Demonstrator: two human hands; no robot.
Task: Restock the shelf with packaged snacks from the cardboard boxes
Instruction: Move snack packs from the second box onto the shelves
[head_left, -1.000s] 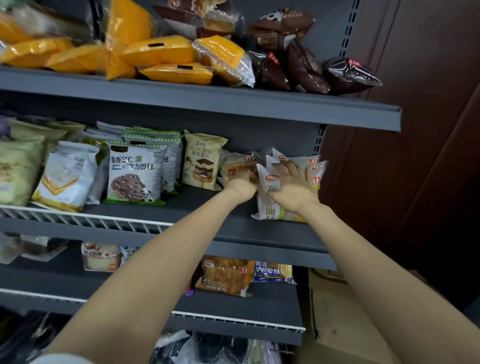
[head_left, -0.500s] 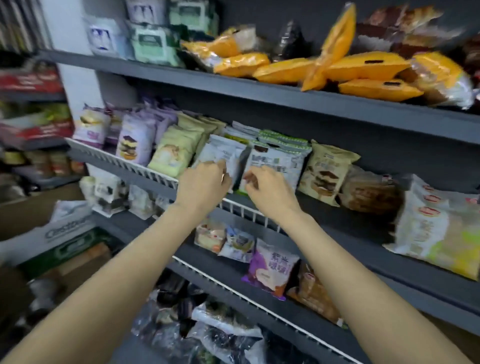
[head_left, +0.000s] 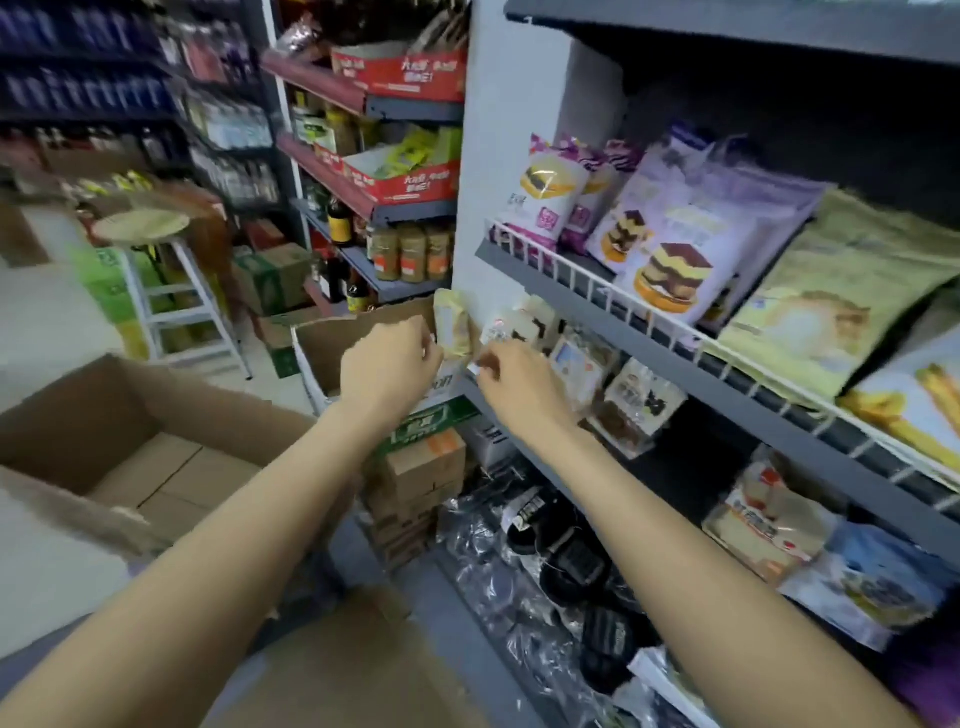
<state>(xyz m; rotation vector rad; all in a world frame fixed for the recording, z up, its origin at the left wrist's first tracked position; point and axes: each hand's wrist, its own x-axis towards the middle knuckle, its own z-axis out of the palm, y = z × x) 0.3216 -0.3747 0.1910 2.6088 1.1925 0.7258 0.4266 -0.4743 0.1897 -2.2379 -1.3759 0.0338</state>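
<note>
Nearby, the cardboard box (head_left: 130, 441) sits open; left hand (head_left: 387, 366) and right hand (head_left: 519, 387) both curled, grasp unclear.

Whole frame was motion-blurred. Print on the purple packets (head_left: 670, 244) at upper right was unreadable. Fingertips of both hands, left (head_left: 387, 361) and right (head_left: 519, 384), were turned away, grip unclear. Green packet (head_left: 831, 296) and lower cardboard box (head_left: 353, 670) were cut by frame edges.

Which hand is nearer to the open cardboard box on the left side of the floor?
The left hand. It hangs to the right of the open cardboard box, nearer its rim. The right hand is farther right, at the shelf edge.
</note>
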